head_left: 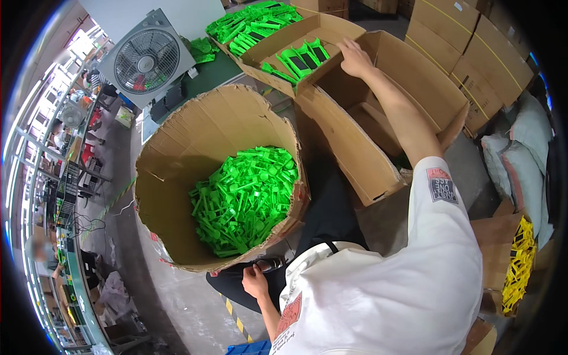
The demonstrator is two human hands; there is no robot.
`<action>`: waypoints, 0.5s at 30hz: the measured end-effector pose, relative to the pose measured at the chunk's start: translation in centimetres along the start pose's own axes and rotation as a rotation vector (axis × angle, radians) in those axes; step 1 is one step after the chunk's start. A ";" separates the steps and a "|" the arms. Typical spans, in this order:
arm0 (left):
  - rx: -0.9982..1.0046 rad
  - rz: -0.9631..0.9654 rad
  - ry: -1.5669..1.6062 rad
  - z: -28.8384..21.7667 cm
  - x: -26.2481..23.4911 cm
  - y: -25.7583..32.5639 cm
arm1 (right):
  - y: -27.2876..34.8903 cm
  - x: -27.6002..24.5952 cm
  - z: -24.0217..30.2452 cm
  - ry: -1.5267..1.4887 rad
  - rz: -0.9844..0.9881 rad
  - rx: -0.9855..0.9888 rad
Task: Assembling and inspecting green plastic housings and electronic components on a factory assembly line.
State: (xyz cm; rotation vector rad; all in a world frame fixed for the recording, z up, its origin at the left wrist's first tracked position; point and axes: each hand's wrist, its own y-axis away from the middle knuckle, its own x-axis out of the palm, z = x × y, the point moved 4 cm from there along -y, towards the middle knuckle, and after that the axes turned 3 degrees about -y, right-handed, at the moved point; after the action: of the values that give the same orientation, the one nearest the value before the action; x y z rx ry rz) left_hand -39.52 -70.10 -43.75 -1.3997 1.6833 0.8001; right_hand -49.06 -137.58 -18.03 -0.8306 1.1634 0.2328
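My right hand (pixel 356 59) reaches forward over the edge where a shallow cardboard box (pixel 331 26) meets a deep open carton (pixel 414 77). Its fingers look stretched out and slightly bent, and nothing shows in them. Several green plastic parts with dark panels (pixel 302 59) lie in the shallow box, just left of that hand. Low by my thigh, my left hand (pixel 255 282) is closed with its fingers curled; what it holds, if anything, is hidden. Ahead of it stands a big round-cut cardboard bin (pixel 195 118) partly filled with loose green plastic pieces (pixel 245 198).
A grey box fan (pixel 147 59) stands on a green table (pixel 207 74), with more green parts (pixel 254 26) piled behind. Stacked cartons (pixel 467 53) and woven sacks (pixel 520 154) are at right, near a box of yellow pieces (pixel 519 266). People work along benches at far left.
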 end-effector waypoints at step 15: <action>-0.023 -0.007 -0.051 0.1 -0.4 -0.2 | 0.9 1.2 -0.4 -0.067 0.029 0.008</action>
State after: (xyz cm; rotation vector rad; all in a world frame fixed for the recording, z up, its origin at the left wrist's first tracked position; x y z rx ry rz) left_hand -39.31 -69.88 -43.46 -1.3882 1.6339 0.8468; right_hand -49.42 -137.52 -19.57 -0.7938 1.1134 0.2781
